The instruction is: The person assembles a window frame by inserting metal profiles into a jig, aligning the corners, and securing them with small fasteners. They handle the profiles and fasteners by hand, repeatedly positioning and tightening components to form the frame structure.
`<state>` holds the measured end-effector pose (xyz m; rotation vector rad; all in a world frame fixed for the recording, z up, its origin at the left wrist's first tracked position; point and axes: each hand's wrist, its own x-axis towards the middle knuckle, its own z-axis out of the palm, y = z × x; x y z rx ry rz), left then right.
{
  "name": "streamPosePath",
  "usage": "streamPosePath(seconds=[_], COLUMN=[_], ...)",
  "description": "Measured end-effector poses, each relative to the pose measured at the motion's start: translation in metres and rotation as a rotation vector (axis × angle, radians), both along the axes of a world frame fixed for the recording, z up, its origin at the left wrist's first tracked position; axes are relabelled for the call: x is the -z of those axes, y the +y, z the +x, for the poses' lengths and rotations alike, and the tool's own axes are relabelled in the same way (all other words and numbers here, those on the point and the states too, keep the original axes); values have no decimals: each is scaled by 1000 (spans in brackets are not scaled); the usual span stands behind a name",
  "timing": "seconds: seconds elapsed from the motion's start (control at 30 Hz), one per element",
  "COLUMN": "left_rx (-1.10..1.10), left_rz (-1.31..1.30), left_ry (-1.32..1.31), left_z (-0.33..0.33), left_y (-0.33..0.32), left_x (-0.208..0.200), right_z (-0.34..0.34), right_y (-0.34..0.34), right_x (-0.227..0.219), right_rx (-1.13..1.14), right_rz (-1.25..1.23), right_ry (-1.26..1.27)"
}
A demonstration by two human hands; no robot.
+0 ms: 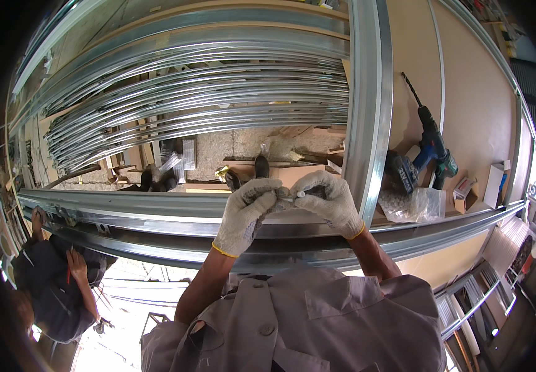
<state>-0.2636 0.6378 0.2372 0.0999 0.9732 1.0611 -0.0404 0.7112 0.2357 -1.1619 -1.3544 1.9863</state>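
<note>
My left hand (247, 209) and my right hand (332, 201) meet over the metal rail (156, 208) in front of me. Both wear white knitted gloves with yellow cuff edges. Between the right thumb and forefinger sits a small white piece (300, 194); its exact kind is too small to tell. The left fingers are pinched close beside it, and what they hold, if anything, cannot be made out. To the right, a blue-and-black cordless drill (430, 149) with a long bit lies on a brown board (475, 118).
A wide upright metal profile (370, 93) joins the rail. Beyond it, many thin metal rods (206, 93) span the frame above a littered floor. A clear plastic bag (413, 208) and a small open carton (466, 195) lie near the drill. Another person (54, 279) in dark clothes is at the left.
</note>
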Motion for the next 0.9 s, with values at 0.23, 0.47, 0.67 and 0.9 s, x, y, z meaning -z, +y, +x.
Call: streamPosePath(seconds=[0.23, 0.47, 0.67, 0.9], left_rx=[8, -95, -118, -129], left_rz=[28, 98, 144, 280], left_ry=[24, -72, -74, 3], left_z=[-6, -7, -11, -14], left_y=[-16, -29, -41, -58], left_x=[4, -2, -6, -14], right_z=[-5, -10, -18, -30], right_y=[-6, -11, -28, -39], right_x=[-12, -16, -13, -32], right_rx=[-62, -34, 73, 23], right_rz=[78, -30, -133, -247], right_ry=[-89, 8, 168, 270])
